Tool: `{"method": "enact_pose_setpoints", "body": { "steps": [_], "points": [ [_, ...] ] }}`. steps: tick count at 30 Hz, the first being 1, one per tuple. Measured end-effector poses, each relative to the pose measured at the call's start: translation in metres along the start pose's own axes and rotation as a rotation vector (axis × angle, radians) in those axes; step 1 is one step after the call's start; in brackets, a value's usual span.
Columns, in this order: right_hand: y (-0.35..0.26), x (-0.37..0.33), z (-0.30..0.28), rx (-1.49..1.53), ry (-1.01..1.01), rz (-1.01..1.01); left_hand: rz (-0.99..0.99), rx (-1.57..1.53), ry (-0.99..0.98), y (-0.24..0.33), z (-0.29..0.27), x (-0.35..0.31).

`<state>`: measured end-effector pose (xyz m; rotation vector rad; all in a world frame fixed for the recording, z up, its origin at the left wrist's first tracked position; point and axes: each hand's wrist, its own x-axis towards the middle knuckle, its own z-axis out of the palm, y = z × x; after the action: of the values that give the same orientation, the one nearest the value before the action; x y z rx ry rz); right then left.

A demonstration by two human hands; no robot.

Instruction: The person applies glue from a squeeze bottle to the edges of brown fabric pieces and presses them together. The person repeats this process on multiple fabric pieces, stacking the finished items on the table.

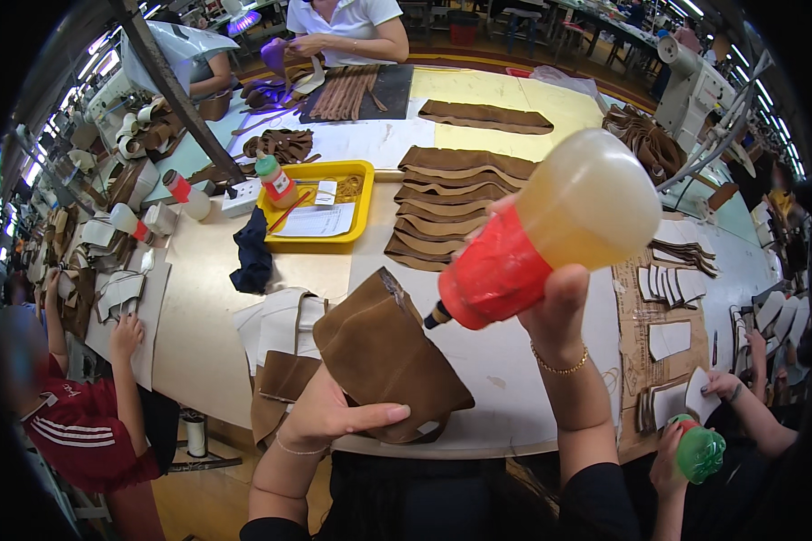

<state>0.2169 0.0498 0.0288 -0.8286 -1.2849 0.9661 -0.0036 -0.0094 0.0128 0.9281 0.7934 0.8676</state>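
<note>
My left hand [334,410] grips a folded piece of brown leather [383,352] from below, its thumb lying across the front. In my right hand [558,311] is a squeeze bottle of glue [595,203], tipped over with its base up. The bottle is translucent, filled with yellowish liquid and wrapped in red tape. Its dark nozzle [437,315] points down at the leather's upper right edge, where a pale strip shows; whether it touches I cannot tell. More white and brown pieces [284,374] lie on the table beside my left hand.
A row of overlapping brown leather strips [451,207] lies ahead. Left of it stands a yellow tray [364,194] with a green-capped bottle [275,180]. Dark cloth [251,252] lies beside the tray. Co-workers sit left, right and across; one right-hand co-worker's hand holds a green bottle [699,451].
</note>
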Motion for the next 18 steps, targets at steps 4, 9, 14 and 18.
{"method": "enact_pose_setpoints", "body": {
  "steps": [4, 9, 14, 18],
  "points": [
    [0.001, 0.012, 0.012, 0.021, -0.006, -0.094, 0.017, -0.124, -0.118, 0.001, -0.006, -0.001],
    [0.006, 0.011, 0.015, -0.019, -0.022, -0.101, -0.013, -0.194, -0.115, 0.0, -0.011, -0.005],
    [0.007, 0.006, 0.017, -0.05, -0.003, -0.038, -0.037, -0.093, -0.011, 0.004, -0.004, -0.003],
    [0.002, -0.012, 0.015, 0.023, -0.092, 0.164, -0.035, -0.096, 0.024, 0.003, -0.006, -0.004]
  ]
}}
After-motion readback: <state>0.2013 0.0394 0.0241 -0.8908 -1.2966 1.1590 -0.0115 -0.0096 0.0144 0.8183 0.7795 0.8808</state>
